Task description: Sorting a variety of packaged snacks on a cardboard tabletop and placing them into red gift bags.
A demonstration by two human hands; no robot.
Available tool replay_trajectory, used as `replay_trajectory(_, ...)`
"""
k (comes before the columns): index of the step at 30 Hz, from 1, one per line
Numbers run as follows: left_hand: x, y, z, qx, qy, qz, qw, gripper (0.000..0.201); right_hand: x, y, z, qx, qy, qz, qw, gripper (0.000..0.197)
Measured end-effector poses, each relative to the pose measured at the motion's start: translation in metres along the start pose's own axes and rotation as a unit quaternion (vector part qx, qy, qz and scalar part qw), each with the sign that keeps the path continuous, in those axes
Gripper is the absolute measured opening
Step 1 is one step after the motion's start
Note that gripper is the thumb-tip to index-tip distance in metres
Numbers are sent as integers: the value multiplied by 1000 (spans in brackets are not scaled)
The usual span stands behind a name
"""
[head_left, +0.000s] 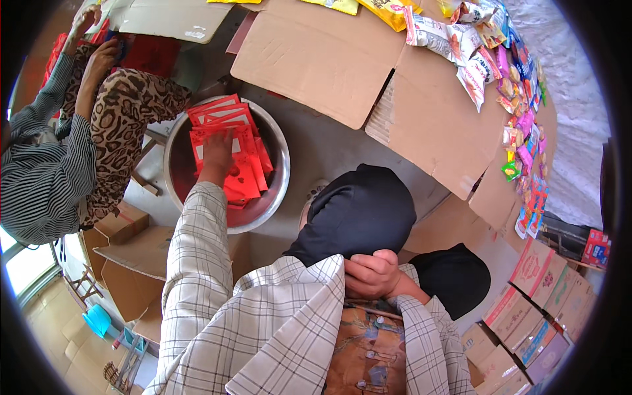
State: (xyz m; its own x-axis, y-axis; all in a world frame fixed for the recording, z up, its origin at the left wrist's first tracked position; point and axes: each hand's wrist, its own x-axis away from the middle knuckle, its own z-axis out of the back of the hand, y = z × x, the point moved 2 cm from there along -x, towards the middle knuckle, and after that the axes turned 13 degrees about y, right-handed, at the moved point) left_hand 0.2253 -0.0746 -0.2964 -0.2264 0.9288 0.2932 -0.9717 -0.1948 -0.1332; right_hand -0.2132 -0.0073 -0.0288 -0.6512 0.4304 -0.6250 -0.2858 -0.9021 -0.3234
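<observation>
Stretched forward, my left hand point(217, 157) lies over a loose pile of red paper packets point(245, 158), printed like red envelopes with pale patches. Its fingers look extended across the top of the pile, touching it. The packets overlap inside a wide round metal basin point(279, 155), which stands on the floor to the left. My right hand point(372, 273) is curled into a fist close to my body, beside my black-clad knee point(368, 204) and the edge of my checked jacket point(289, 316). Anything inside that fist is hidden.
Flattened cardboard point(316, 59) spans the far side, with snack packets point(477, 72) at its right. Another person in leopard-print trousers point(122, 108) sits at left. Open cardboard boxes point(131, 270) stand below them; stacked cartons point(526, 316) are at lower right.
</observation>
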Motion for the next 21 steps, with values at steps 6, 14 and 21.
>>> replay_trajectory(6, 14, 12, -4, 27, -27, 12, 999, 113, 5, 2, 3, -1, 1, -6, 1000, 30)
replay_trajectory(14, 2, 15, -13, 14, -10, 4, 1000, 113, 8, 6, 5, -8, -3, -8, 1000, 27)
replay_trajectory(21, 2, 23, -14, 38, 31, 12, 999, 99, 13, 9, 3, -16, -18, -4, 1000, 23)
